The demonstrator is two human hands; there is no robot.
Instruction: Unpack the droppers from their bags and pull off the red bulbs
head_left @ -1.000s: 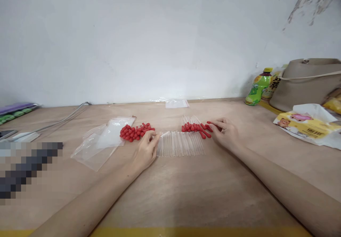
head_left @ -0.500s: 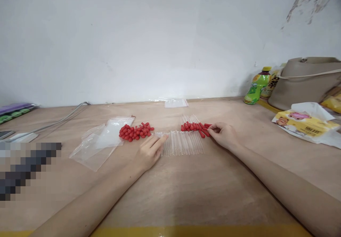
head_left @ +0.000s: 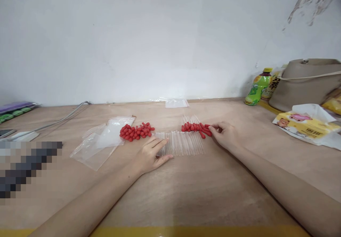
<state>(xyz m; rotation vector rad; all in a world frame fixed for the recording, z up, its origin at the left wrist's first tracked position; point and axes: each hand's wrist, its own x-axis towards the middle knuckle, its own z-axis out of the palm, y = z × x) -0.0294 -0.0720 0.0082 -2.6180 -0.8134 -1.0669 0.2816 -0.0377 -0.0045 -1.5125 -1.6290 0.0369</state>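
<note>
A row of slim clear tubes [head_left: 186, 143] lies side by side in the middle of the table. My left hand [head_left: 150, 155] rests over the left end of this row, its thumb stretched apart from the fingers. Behind the row, red rubber dropper bulbs [head_left: 193, 127] sit at the near ends of more clear tubes [head_left: 195, 119]. My right hand [head_left: 223, 134] is at the right end of these bulbs, thumb and fingertips closed on one red bulb. Another heap of red bulbs [head_left: 135, 131] lies beyond my left hand.
Clear plastic bags [head_left: 92, 152] lie left of the heap, and a small zip bag [head_left: 176, 103] lies by the wall. A grey cable [head_left: 61, 118] runs along the left. At right stand a green bottle [head_left: 258, 88], a beige bag [head_left: 303, 84] and a tissue pack [head_left: 306, 125].
My left thumb has moved out toward the near ends of the tubes, away from the fingers. My right hand has stayed nearly in place at the red bulbs.
</note>
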